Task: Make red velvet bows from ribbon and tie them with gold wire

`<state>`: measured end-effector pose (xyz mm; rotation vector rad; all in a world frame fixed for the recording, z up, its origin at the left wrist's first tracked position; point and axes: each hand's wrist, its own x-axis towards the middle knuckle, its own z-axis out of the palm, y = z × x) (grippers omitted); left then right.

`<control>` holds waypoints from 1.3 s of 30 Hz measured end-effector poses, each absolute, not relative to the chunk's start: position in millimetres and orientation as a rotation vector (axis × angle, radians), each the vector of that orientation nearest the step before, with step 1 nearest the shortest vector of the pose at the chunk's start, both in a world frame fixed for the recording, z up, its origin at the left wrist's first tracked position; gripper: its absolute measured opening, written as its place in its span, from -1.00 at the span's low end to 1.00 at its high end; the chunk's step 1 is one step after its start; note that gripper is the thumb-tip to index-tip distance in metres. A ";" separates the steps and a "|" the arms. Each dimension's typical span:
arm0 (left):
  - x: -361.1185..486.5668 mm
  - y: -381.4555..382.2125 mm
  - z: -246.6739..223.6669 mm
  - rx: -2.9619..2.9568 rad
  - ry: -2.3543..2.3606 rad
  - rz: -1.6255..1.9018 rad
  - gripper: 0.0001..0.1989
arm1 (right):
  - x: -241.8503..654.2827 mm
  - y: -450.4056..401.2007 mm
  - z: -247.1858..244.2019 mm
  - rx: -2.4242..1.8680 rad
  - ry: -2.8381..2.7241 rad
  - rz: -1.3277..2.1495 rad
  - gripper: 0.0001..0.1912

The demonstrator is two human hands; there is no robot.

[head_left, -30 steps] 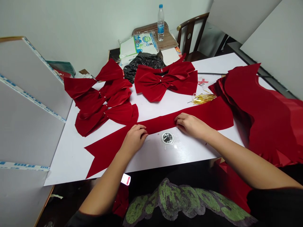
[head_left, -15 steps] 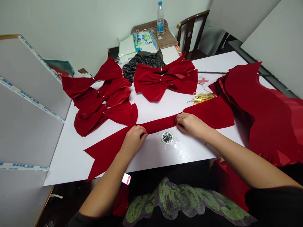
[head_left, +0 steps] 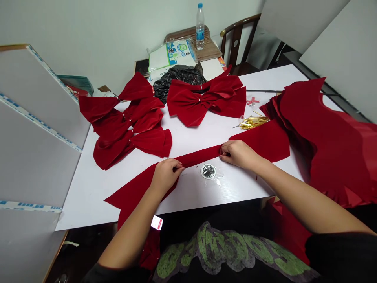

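A long strip of red velvet fabric (head_left: 202, 155) lies slantwise across the white table, narrow in its middle and wider at both ends. My left hand (head_left: 167, 175) is closed on it left of the middle, thumb and fingers pinched together. Farther right, my right hand (head_left: 237, 154) pinches the same strip where it widens. The strip's forked left end (head_left: 129, 192) passes under my left forearm toward the table's front edge. Between my hands, just below the fabric, a round silver-rimmed disc (head_left: 208, 171) is set in the tabletop with clear tape around it.
Several red bows (head_left: 128, 122) are piled at the left, and more bows (head_left: 206, 98) lie at the back. Gold twist ties (head_left: 253, 122) sit near a stack of red fabric pieces (head_left: 332, 133) on the right. A black plastic bag (head_left: 179, 76) and a water bottle (head_left: 200, 29) are behind.
The strip's left end has swung and shifted toward the front edge. Its middle looks narrower between my hands, and both hands have moved very slightly right, still holding it.
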<state>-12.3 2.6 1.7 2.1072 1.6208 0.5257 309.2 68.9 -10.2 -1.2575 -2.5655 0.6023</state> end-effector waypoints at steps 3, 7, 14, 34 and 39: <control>-10.9 2.0 5.1 2.110 1.662 0.493 -0.77 | 309.6 69.3 -7.4 -1.290 -2.576 0.588 -0.77; -6.3 1.6 10.4 2.139 1.667 0.416 -0.86 | 307.7 67.7 1.2 -1.304 -2.609 0.610 -0.91; -3.9 3.7 11.4 2.243 1.625 0.276 -0.86 | 306.0 66.6 4.9 -1.272 -2.758 0.443 -0.83; -5.4 1.9 3.5 2.205 1.634 0.456 -0.89 | 307.6 63.3 -7.5 -1.083 -2.602 0.456 -0.81; -5.0 2.8 4.6 2.167 1.625 0.479 -0.89 | 312.0 64.1 -12.1 -1.080 -2.560 0.527 -0.86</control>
